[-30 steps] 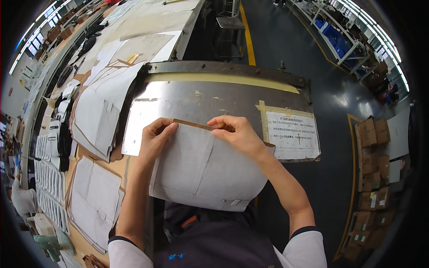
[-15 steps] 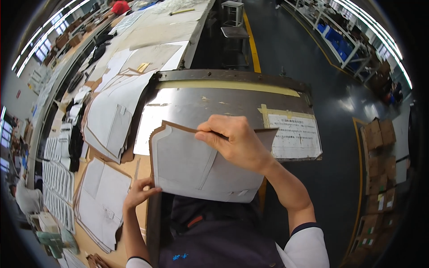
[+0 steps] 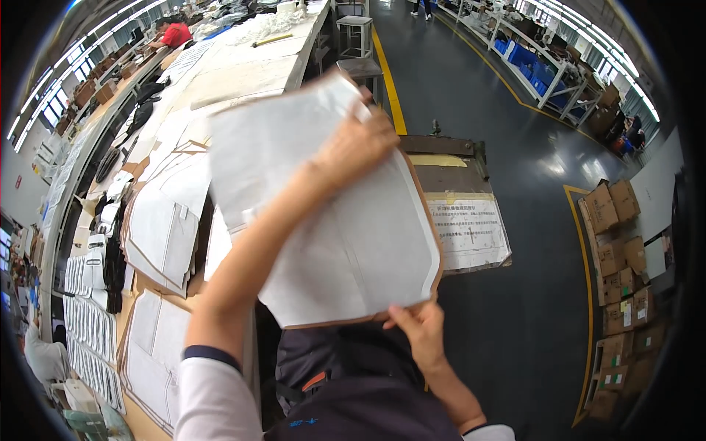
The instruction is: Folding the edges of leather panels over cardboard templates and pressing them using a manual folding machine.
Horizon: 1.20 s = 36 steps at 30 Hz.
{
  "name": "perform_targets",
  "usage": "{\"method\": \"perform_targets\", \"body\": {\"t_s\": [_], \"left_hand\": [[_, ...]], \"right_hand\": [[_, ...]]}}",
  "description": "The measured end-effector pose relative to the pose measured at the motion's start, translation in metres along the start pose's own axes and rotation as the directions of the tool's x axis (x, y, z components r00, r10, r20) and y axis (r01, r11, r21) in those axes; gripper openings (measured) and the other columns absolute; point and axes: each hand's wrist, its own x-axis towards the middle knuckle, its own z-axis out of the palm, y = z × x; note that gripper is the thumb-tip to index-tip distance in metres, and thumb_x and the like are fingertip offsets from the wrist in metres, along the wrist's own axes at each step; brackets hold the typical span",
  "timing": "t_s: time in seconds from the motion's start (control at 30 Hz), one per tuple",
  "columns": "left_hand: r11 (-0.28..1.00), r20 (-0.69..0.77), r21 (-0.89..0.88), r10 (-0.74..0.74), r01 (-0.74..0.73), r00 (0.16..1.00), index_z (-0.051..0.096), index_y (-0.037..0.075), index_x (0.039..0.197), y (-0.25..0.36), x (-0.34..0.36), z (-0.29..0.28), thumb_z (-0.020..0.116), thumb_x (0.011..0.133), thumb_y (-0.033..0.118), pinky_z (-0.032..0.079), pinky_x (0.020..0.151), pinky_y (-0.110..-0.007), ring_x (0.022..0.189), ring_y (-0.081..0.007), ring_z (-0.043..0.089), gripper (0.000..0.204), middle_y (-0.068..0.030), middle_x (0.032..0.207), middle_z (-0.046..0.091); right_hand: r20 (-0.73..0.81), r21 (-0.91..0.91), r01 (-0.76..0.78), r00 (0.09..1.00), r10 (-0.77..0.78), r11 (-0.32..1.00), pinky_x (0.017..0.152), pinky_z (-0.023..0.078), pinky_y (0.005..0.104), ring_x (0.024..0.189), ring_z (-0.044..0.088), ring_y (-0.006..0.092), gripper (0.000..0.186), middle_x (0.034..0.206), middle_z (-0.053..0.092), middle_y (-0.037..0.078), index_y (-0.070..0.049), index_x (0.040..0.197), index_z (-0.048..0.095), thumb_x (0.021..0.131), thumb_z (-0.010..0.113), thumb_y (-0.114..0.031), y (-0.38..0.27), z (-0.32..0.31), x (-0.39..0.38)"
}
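A large white-faced flat panel (image 3: 346, 250) with a thin brown edge is held up in front of me, over the metal-topped bench. It is bent, and its surface is slightly blurred. My left hand (image 3: 359, 147) reaches across the panel and is closed on its far edge; some of its fingers are hidden. At the panel's near right corner, my right hand (image 3: 419, 325) pinches the brown edge between thumb and fingers. Most of the bench top is hidden behind the panel.
Stacked white panels (image 3: 165, 239) lie on the long table to the left, with another pile (image 3: 154, 342) nearer me. A printed sheet (image 3: 471, 231) is taped to the bench. Cardboard boxes (image 3: 618, 257) line the right floor. Stools (image 3: 358, 70) stand ahead. A person in red (image 3: 175, 34) is far left.
The panel has been turned and lifted. My left hand has gone from its near left corner to its far edge; my right hand has come down from the top edge to the near right corner.
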Motion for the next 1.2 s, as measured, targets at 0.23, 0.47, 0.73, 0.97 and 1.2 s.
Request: {"method": "perform_targets", "body": {"t_s": [0.23,0.47,0.73,0.97,1.2], "left_hand": [[0.907,-0.102,-0.379,-0.237,0.182,0.966,0.066,0.013,0.135,0.05,-0.066,0.08,0.072,0.088,0.012,0.031,0.124,-0.057,0.143,-0.0291,0.05,0.047,-0.0132,0.145,0.059],[0.882,0.273,-0.337,-0.243,0.329,0.931,0.044,0.013,0.16,-0.005,-0.117,0.084,0.045,0.11,0.039,0.016,0.13,-0.049,0.161,-0.0344,0.018,0.057,-0.0183,0.171,0.027],[0.81,0.436,-0.264,-0.385,0.524,0.814,0.04,0.01,0.161,0.033,-0.151,0.05,0.042,0.108,0.052,0.014,0.125,-0.061,0.158,-0.0404,0.022,0.068,-0.0226,0.168,0.031],[0.792,0.364,-0.266,-0.445,0.55,0.818,0.049,0.006,0.154,0.016,-0.142,0.055,0.049,0.107,0.044,0.022,0.123,-0.055,0.154,-0.0361,0.033,0.06,-0.0204,0.162,0.041],[0.802,0.255,-0.194,-0.516,0.565,0.818,0.052,0.005,0.151,0.009,-0.145,0.07,0.052,0.107,0.039,0.027,0.122,-0.054,0.15,-0.0378,0.037,0.056,-0.0216,0.158,0.046]], "right_hand": [[0.125,-0.774,-0.016,0.976,0.178,0.633,0.061,0.057,0.0321,0.064,0.074,0.0189,0.032,0.075,0.076,0.009,-0.005,0.088,0.072,0.094,0.079,-0.035,0.005,-0.085,-0.049],[0.366,-0.78,0.574,0.743,-0.56,0.25,0.107,0.048,0.0474,0.129,0.06,0.0372,0.048,0.144,0.061,0.019,-0.002,0.135,0.065,0.099,0.069,-0.034,-0.067,-0.038,0.159],[0.612,-0.756,0.654,0.695,-0.378,-0.022,0.124,0.021,0.0619,0.155,0.03,0.0389,0.056,0.164,0.04,0.018,-0.012,0.148,0.058,0.105,0.057,-0.046,-0.009,0.016,0.27],[0.644,-0.73,0.683,0.667,-0.375,-0.04,0.124,0.02,0.0616,0.155,0.03,0.0397,0.053,0.162,0.042,0.02,-0.01,0.148,0.057,0.105,0.056,-0.042,-0.011,0.019,0.283],[0.695,-0.689,0.714,0.602,-0.393,-0.126,0.123,0.029,0.0528,0.149,0.038,0.0357,0.047,0.159,0.046,0.015,-0.01,0.146,0.059,0.105,0.058,-0.033,-0.014,0.015,0.306]]}}
